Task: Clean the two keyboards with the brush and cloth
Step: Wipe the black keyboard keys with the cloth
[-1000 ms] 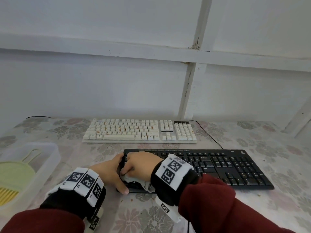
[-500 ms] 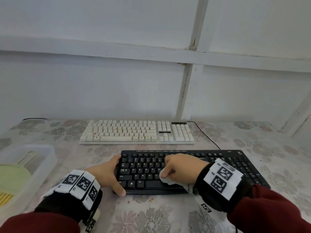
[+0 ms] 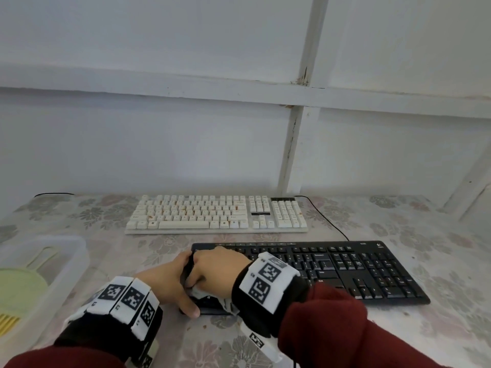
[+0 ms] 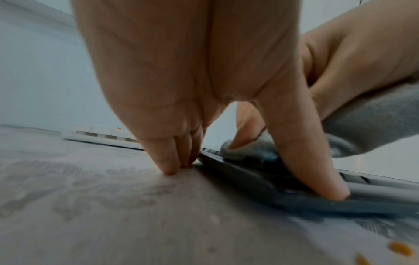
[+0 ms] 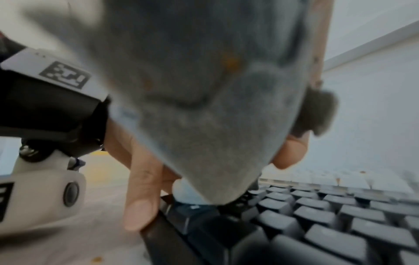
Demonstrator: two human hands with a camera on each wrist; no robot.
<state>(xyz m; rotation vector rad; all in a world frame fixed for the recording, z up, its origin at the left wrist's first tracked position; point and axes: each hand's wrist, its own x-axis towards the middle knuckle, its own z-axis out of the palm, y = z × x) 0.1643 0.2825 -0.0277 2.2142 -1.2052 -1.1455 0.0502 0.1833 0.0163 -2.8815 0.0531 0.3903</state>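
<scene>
At the counter's near edge, the right hand [image 3: 212,272] clutches the cloth [image 3: 202,291] on the black keyboard [image 3: 345,269], left hand [image 3: 170,282] flat, bracing; white keyboard [image 3: 216,214] seemingly uncleaned.

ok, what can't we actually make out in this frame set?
- Left end of the black keyboard: head view, covered by the left hand and right hand.
- Cloth: fills the right wrist view, blurred; the right hand's grip is hidden.
- Brush: head view, cut off by the left edge, behind the translucent tub.
- White keyboard legends: too small.
</scene>
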